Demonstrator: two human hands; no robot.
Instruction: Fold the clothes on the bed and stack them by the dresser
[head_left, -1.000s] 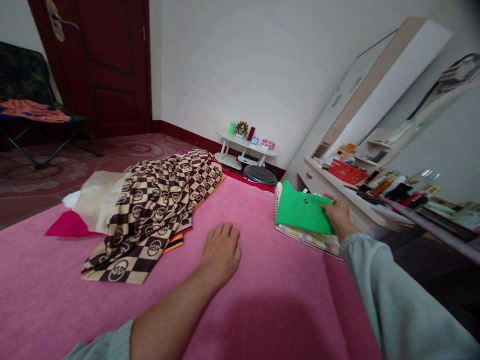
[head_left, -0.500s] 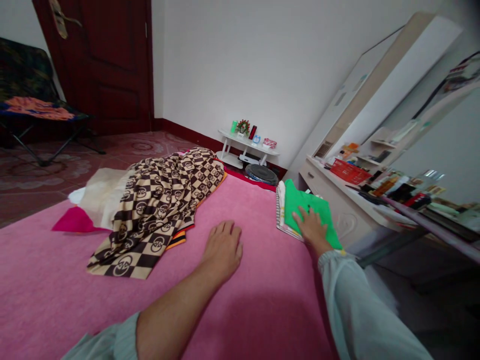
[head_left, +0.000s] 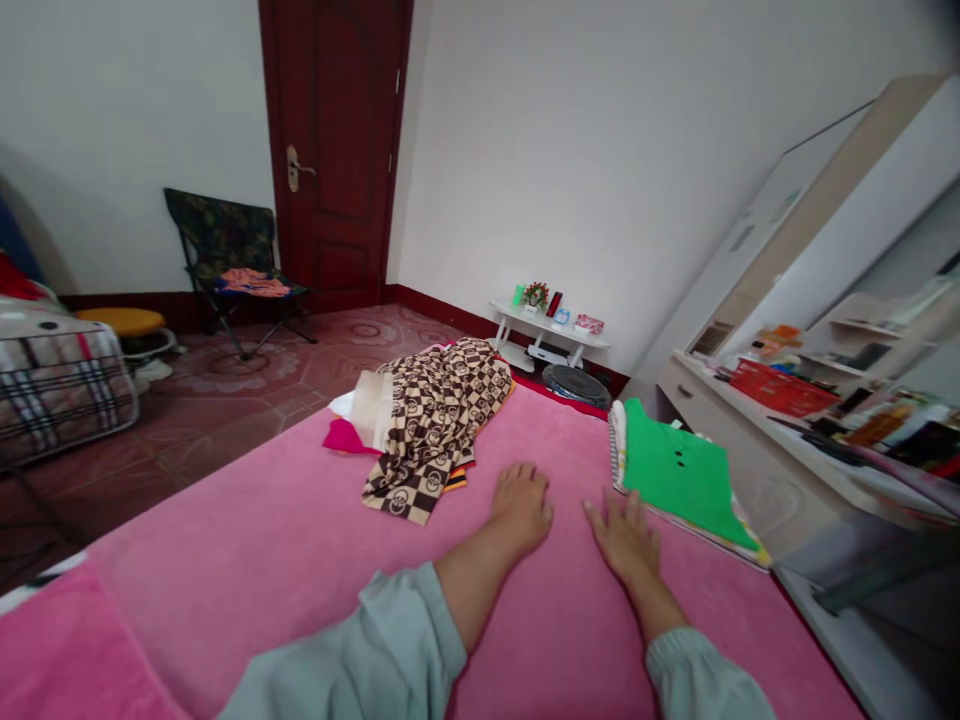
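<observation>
My left hand (head_left: 520, 506) lies flat and open on the pink bed cover (head_left: 300, 540), holding nothing. Just to its right, my right hand (head_left: 624, 532) also rests flat with fingers spread on the cover. A folded green garment (head_left: 679, 472) tops a stack of folded clothes at the bed's right edge, a short way right of my right hand and not touched by it. A heap of clothes under a brown checked cloth (head_left: 431, 425) lies beyond my left hand.
A dresser (head_left: 720, 420) crowded with bottles and a red basket (head_left: 780, 385) stands right of the bed. A small white table (head_left: 547, 325) sits by the far wall. A folding chair (head_left: 229, 260) and a dark red door (head_left: 337, 150) stand at the back.
My right hand has left the green garment and come down flat on the cover beside my left hand. The view has pulled back and swung left, showing more of the room.
</observation>
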